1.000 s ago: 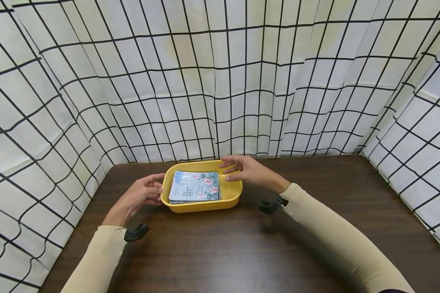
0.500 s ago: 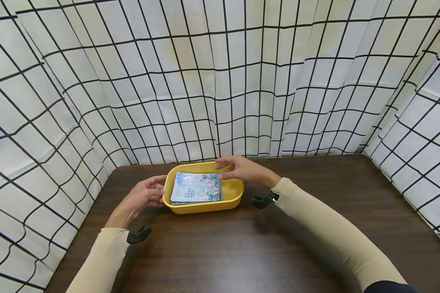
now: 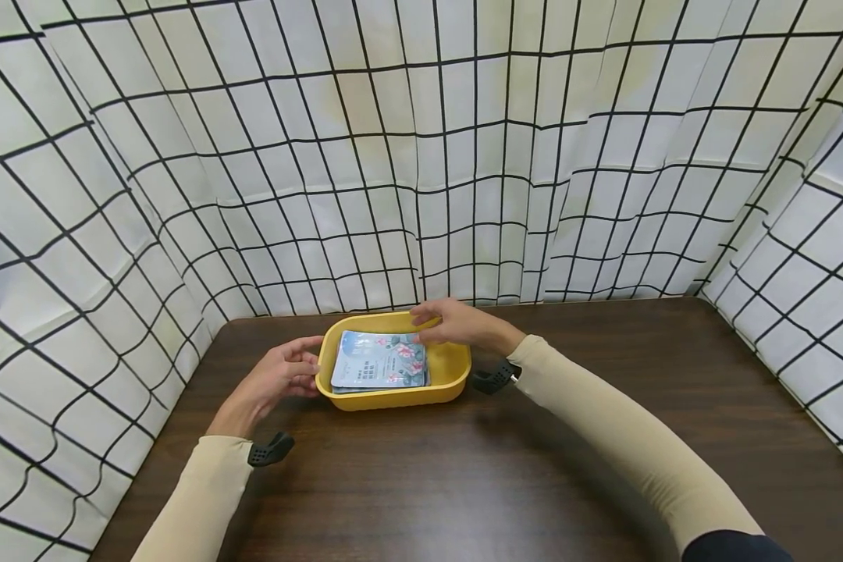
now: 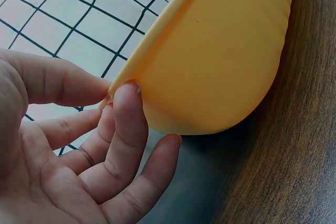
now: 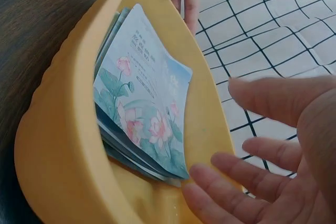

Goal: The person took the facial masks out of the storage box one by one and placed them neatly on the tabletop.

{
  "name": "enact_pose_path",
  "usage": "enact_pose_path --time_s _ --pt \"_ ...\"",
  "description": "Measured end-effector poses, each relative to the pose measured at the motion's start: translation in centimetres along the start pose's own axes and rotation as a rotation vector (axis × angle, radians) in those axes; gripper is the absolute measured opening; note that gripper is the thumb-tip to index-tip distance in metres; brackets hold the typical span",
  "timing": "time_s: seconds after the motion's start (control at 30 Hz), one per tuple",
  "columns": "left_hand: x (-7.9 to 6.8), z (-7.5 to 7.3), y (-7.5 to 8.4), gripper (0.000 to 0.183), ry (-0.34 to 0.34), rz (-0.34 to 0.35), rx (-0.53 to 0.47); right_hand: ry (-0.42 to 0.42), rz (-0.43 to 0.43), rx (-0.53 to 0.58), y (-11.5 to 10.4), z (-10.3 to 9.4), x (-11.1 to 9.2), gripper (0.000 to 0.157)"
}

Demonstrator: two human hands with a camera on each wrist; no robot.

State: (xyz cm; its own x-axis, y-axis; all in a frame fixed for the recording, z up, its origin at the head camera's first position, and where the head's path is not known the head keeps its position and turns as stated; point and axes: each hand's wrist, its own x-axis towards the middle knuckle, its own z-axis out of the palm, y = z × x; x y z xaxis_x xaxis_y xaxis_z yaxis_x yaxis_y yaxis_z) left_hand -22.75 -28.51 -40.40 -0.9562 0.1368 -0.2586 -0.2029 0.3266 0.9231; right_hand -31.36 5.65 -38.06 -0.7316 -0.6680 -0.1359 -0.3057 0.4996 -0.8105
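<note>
A yellow plastic basin (image 3: pixel 400 401) sits on the dark wooden table, with a stack of flat foil sachets (image 3: pixel 375 363) lying in its left and middle part. The top sachet is pale blue, printed with pink lotus flowers and green leaves. At the basin's left end my left hand (image 3: pixel 277 378) pinches the rim between thumb and fingers, palm seen in the left wrist view. My right hand (image 3: pixel 460 324) hovers over the basin's right half with its fingers spread. Its fingertips (image 5: pixel 197 174) are close by the stack's near corner in the right wrist view.
The brown table (image 3: pixel 407 484) stretches around the basin on the near side and to the right. White cloth with a black grid (image 3: pixel 464 195) hangs behind and along both sides. A dark wrist mount (image 3: pixel 492 378) juts below each sleeve.
My right hand has moved left and a little lower, nearer to the sachets. My left hand stays at the basin's left rim. The whole head view has shifted slightly.
</note>
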Motion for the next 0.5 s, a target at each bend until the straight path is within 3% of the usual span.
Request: enact_pose_path --time_s 0.27,0.5 --pt "0.02 0.01 0.0 0.065 0.001 -0.004 0.005 0.003 0.056 0.051 -0.23 0.61 0.74 0.06" --pt "-0.06 0.06 0.01 0.065 0.002 -0.009 -0.001 0.003 0.096 0.031 -0.59 0.74 0.77 0.058"
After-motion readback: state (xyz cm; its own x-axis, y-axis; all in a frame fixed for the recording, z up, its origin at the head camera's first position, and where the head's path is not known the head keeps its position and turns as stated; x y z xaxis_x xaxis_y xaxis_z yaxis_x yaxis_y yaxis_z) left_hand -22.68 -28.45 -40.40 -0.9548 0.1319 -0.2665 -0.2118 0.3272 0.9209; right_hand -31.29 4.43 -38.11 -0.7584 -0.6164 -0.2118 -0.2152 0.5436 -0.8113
